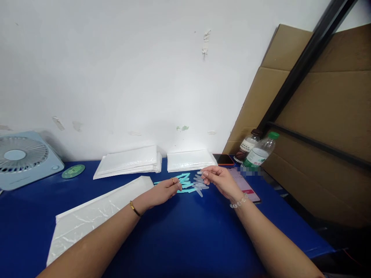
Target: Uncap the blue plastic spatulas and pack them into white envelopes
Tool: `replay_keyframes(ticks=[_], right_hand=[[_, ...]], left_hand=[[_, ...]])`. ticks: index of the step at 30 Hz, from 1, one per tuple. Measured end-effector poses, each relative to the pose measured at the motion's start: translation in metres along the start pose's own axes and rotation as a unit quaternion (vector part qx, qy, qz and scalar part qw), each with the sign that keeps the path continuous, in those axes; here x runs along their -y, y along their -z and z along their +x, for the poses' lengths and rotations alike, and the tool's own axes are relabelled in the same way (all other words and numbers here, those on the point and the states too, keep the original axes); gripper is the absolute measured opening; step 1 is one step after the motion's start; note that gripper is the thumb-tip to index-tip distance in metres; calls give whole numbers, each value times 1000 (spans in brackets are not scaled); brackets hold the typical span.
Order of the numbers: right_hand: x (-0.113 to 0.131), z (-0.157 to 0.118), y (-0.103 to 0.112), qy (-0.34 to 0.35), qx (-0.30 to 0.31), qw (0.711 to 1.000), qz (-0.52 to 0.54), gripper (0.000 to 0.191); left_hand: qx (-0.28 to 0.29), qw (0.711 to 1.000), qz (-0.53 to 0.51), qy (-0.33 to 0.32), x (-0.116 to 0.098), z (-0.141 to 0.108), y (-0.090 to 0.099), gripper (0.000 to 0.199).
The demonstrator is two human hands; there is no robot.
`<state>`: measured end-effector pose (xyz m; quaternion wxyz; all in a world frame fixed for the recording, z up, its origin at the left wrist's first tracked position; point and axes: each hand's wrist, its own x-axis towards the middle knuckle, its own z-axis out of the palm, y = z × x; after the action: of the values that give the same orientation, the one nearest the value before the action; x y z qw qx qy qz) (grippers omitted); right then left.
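Observation:
Several slim turquoise plastic sticks (189, 190) lie in a loose pile on the blue table, their translucent capped ends (203, 186) fanned out to the right. My left hand (165, 192) is over the left part of this pile, thumb and fingers drawn together. Turquoise pieces show around its fingertips, but what it grips, if anything, is hidden. At the right edge of the pile my right hand (218, 178) pinches a small translucent capped end (199, 172) between thumb and fingers, slightly above the others.
White padded mailers (130, 159) are stacked by the wall, with another stack (189, 159) beside them. One large mailer (101, 216) lies under my left forearm. A phone (224, 159), a pink sheet-like item (246, 185), two bottles (259, 152), a fan (26, 158) and a green disc (73, 171) surround the area.

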<state>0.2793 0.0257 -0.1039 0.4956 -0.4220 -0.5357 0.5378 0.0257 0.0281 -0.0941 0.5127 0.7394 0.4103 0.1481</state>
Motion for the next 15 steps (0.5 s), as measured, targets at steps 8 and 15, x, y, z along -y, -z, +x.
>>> replay_keyframes(ticks=[8,15], right_hand=[[-9,0,-6,4,3,1000,3,25],[-13,-3,-19,22,49,998,-36,25]], left_hand=[[-21,998,46,-28,9,7,0,47],[-27,995,81,-47,5,6,1,44]])
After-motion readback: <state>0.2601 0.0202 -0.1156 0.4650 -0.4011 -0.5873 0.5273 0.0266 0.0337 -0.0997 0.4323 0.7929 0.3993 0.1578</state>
